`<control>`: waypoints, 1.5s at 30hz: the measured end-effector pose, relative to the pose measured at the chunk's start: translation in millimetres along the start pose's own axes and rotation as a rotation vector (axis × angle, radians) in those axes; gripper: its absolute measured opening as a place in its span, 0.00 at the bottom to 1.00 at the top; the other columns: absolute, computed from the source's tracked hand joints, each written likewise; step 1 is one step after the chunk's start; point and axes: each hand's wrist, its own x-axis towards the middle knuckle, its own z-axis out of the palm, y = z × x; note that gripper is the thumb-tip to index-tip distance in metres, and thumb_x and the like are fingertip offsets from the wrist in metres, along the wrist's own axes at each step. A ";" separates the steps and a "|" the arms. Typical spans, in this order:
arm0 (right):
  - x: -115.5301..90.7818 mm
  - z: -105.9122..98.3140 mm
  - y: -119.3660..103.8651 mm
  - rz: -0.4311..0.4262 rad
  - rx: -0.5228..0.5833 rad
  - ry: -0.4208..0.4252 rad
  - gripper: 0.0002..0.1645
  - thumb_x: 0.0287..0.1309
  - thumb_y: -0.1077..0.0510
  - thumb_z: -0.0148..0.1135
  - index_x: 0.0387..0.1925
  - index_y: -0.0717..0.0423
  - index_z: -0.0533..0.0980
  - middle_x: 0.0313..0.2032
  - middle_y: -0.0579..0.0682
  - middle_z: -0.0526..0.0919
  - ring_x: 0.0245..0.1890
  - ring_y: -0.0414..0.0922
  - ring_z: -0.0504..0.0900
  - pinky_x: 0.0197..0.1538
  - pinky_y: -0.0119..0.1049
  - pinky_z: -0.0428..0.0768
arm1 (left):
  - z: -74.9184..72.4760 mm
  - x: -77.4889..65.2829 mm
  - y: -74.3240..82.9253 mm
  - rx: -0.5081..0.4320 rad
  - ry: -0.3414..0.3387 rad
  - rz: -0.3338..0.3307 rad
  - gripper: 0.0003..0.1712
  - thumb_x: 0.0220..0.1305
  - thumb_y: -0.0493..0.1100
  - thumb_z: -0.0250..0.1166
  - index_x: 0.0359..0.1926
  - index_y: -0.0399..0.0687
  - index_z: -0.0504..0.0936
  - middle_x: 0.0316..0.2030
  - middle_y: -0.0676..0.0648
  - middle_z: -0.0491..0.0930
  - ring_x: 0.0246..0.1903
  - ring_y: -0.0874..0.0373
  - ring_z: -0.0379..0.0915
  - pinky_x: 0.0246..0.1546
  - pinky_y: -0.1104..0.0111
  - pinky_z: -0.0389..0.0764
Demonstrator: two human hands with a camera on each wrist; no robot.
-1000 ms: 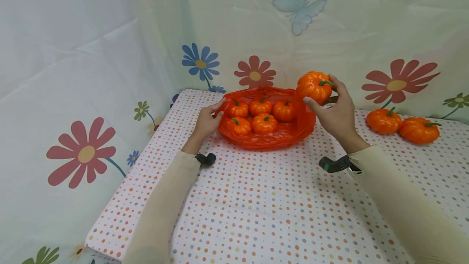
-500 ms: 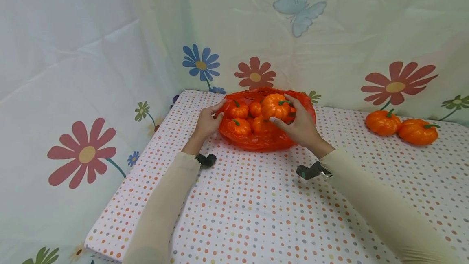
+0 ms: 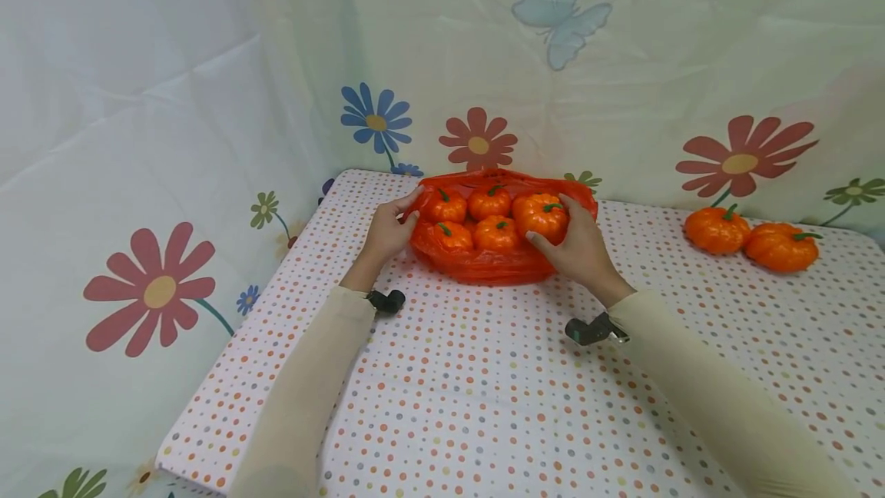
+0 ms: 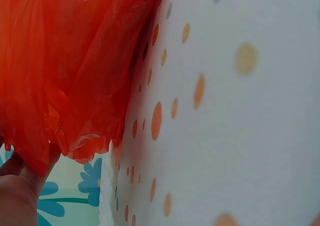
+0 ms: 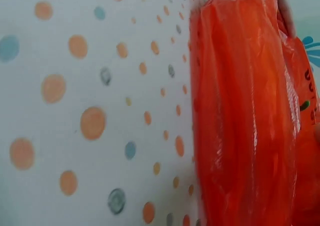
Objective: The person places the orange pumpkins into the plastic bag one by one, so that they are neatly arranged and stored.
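Note:
A red plastic bag (image 3: 484, 271) sits on the table with its mouth spread, several small orange pumpkins (image 3: 445, 206) with green stems inside. At the bag's left rim my left hand (image 3: 389, 233) pinches the plastic; in the left wrist view its thumb and fingers hold the gathered edge. My right hand (image 3: 581, 248) is inside the right part of the mouth, thumb and fingers around a larger-looking pumpkin (image 3: 539, 217). That pumpkin covers the one behind or beneath it. In the right wrist view the bag's wall (image 5: 245, 111) hides most of the contents.
Two more pumpkins lie side by side to the right, one upright (image 3: 717, 231) and one tilted (image 3: 783, 247). The table (image 3: 442, 390) has a dotted cloth. A flower-printed curtain (image 3: 622, 114) hangs behind it and along the left side.
My right hand has carried the pumpkin left and down from above the bag's right rim into the bag. My left hand has stayed at the left rim.

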 end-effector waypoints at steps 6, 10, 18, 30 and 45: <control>-1.6 0.7 7.1 0.023 -0.019 -0.037 0.54 0.62 0.49 0.64 0.75 0.65 0.44 0.70 0.70 0.57 0.68 0.67 0.61 0.68 0.66 0.65 | -1.6 0.5 -1.7 0.014 0.005 -0.011 0.28 0.71 0.39 0.58 0.67 0.68 0.71 0.68 0.55 0.70 0.70 0.55 0.63 0.66 0.59 0.72; -1.3 1.7 10.2 0.041 -0.022 -0.059 0.54 0.63 0.49 0.63 0.75 0.66 0.42 0.70 0.71 0.56 0.68 0.68 0.61 0.68 0.66 0.64 | -1.8 0.6 -2.0 0.017 0.011 0.004 0.28 0.71 0.39 0.58 0.67 0.66 0.71 0.68 0.54 0.71 0.70 0.55 0.64 0.66 0.59 0.73; -2.6 -0.3 12.0 0.082 -0.075 -0.116 0.54 0.61 0.50 0.63 0.74 0.68 0.44 0.69 0.71 0.58 0.65 0.68 0.63 0.66 0.66 0.68 | -0.8 0.0 -0.6 0.004 0.004 0.021 0.28 0.71 0.38 0.58 0.68 0.64 0.71 0.68 0.53 0.71 0.70 0.54 0.65 0.65 0.58 0.74; -0.4 1.2 10.9 0.114 -0.209 -0.212 0.53 0.63 0.46 0.61 0.72 0.75 0.46 0.65 0.75 0.64 0.63 0.69 0.68 0.65 0.64 0.70 | 0.8 0.8 -0.4 -0.011 0.003 0.021 0.27 0.71 0.37 0.57 0.68 0.63 0.72 0.68 0.53 0.71 0.70 0.54 0.64 0.65 0.58 0.73; 0.8 -2.0 9.5 0.072 -0.269 -0.217 0.60 0.62 0.43 0.59 0.76 0.69 0.36 0.69 0.78 0.54 0.65 0.73 0.64 0.63 0.69 0.68 | 2.0 0.7 -0.6 -0.017 -0.003 0.025 0.27 0.71 0.37 0.57 0.68 0.62 0.72 0.68 0.54 0.71 0.70 0.55 0.64 0.66 0.58 0.73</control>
